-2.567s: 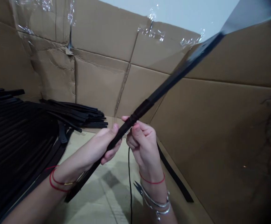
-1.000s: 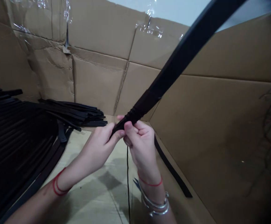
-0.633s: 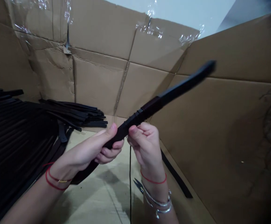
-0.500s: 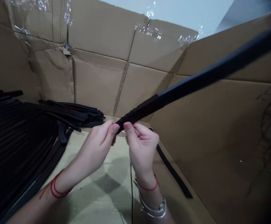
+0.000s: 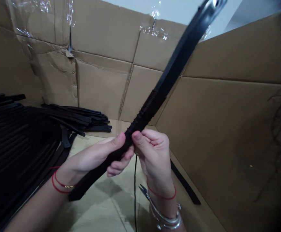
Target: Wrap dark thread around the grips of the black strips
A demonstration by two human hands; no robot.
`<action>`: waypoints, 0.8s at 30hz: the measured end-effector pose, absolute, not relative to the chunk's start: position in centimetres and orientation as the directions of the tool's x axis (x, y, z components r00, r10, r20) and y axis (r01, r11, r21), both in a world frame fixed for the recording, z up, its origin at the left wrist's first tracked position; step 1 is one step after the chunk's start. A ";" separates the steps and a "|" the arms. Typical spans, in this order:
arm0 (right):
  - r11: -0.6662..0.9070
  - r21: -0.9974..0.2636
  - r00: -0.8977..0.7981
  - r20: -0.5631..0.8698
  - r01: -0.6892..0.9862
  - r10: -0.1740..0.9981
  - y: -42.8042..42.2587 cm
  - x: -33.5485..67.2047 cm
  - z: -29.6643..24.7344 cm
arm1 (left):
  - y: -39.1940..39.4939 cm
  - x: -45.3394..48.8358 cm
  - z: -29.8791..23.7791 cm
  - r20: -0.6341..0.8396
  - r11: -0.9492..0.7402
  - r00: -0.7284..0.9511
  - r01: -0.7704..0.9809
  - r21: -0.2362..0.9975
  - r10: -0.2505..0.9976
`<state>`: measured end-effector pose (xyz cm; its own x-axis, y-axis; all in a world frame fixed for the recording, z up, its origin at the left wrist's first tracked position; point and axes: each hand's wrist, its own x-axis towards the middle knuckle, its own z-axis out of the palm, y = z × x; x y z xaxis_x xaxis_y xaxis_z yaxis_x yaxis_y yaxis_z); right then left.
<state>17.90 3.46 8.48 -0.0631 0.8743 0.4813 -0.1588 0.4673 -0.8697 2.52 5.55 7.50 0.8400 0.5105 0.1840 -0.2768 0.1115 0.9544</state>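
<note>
and there it was, a long black strap (image 5: 173, 75) held up on a slant, its top end reaching toward the upper right and its tail (image 5: 85, 185) dropping down past the left hand (image 5: 95, 158) toward the cardboard base (image 5: 106, 206). that left hand was closed around the lower shaft, thumb laid along the top, fingers curled underneath. the right hand (image 5: 153, 158) sat almost touching it, thumb and forefinger pinching the lower end of the wrapped binding (image 5: 145, 111), other fingers folded in. the strap looked stiff and springy, fairly light, holding its line with no visible droop. the matte surface seemed to offer decent grip, and the binding looked like the best place to take hold, its ridges giving the fingers something to bite on. the long flat upper part looked likely to whip about if held by one end alone. over on the left, a big pile of straps (image 5: 14, 145) and a smaller stack (image 5: 75, 117) lay along the left edge of the base. by the right wall (image 5: 227, 129), a loose strip (image 5: 185, 183) ran along the edge, with small snips (image 5: 143, 190) and a thin black cord (image 5: 135, 180) close by.
</note>
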 end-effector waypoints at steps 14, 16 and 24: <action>0.616 -0.780 0.197 0.590 -0.112 0.783 3.0 17.7 8.7 | 5.7 4.2 6.3 0.092 0.306 0.893 -0.246 0.920 0.441; 0.621 -0.776 0.201 0.593 -0.116 0.779 2.7 17.8 8.8 | 5.8 4.0 6.3 0.086 0.297 0.902 -0.228 0.928 0.424; 0.470 -0.882 0.054 0.468 -0.036 0.882 2.6 16.6 9.3 | 6.5 3.3 6.8 0.194 0.281 0.793 -0.417 0.865 0.578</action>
